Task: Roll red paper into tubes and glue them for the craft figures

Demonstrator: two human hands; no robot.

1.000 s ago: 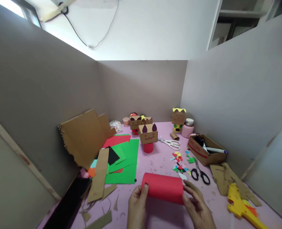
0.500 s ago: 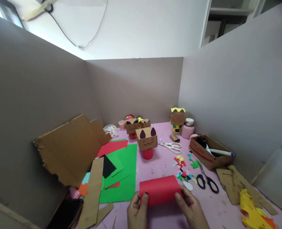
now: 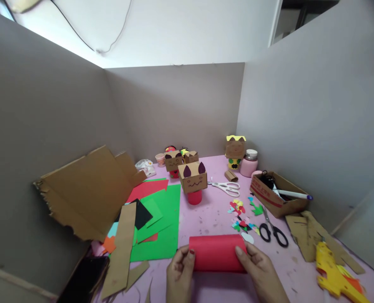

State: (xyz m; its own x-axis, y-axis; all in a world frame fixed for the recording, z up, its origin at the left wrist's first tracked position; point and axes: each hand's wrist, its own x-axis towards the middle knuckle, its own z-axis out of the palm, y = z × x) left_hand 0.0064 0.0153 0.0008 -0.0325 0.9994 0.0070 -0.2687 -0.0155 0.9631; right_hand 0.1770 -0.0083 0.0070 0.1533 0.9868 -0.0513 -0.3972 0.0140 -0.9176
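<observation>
A sheet of red paper [image 3: 217, 253], bent into a curve, is held level just above the table's near side. My left hand [image 3: 181, 271] pinches its left end, thumb in front and fingers behind. At the right end, my right hand [image 3: 259, 267] grips it the same way. Beyond the paper stands a cardboard cat figure [image 3: 193, 177] with dark purple ears, a drawn face and a red tube base. Small cut paper shapes [image 3: 237, 207] lie to the right, near a white oval piece partly behind the paper.
Green paper sheets [image 3: 171, 219] and a cardboard strip [image 3: 121, 248] lie left, below a large cardboard piece [image 3: 86, 193]. Black-handled scissors [image 3: 273, 231], white scissors [image 3: 228, 187], a cardboard box [image 3: 278, 202] and a yellow glue gun [image 3: 330, 269] are on the right. A phone [image 3: 84, 277] rests front left.
The red paper has turned from slightly slanted to level and shifted a little right, still between both hands. The whole view has tilted slightly downward.
</observation>
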